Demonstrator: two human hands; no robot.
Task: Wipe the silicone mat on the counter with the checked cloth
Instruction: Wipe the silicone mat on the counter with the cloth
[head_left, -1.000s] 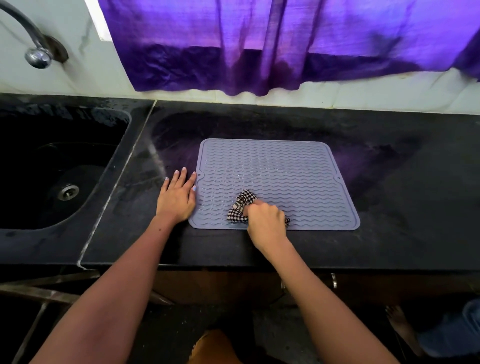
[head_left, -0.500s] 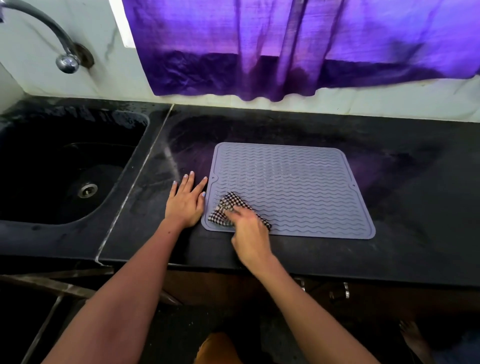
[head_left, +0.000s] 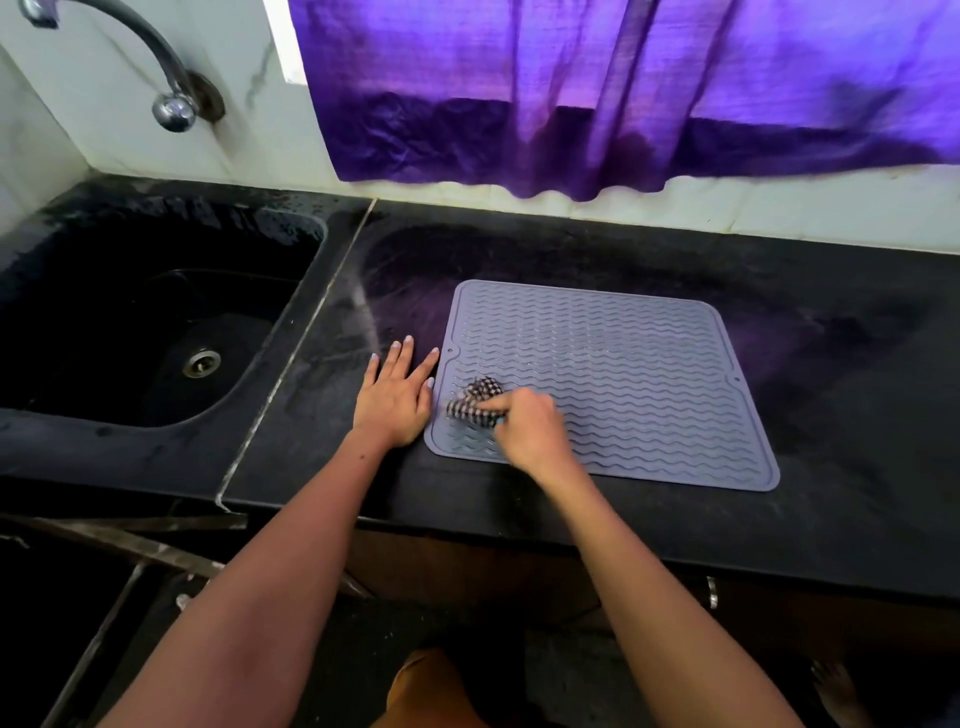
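Most of the silicone mat (head_left: 623, 374) is spread out to the right of the checked cloth (head_left: 475, 402), which is bunched and gripped in the right hand (head_left: 527, 431) at the mat's near left corner, while the left hand (head_left: 395, 395) is laid flat just beside the mat.

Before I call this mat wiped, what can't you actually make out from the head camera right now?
- Checked cloth: partly hidden under the right hand; blurred.
- Silicone mat: the patch beneath hand and cloth is hidden; dirt or wetness is too fine to tell.
- Left hand: whether it touches the mat edge is unclear.
- Tap: spout cut off by the top edge.
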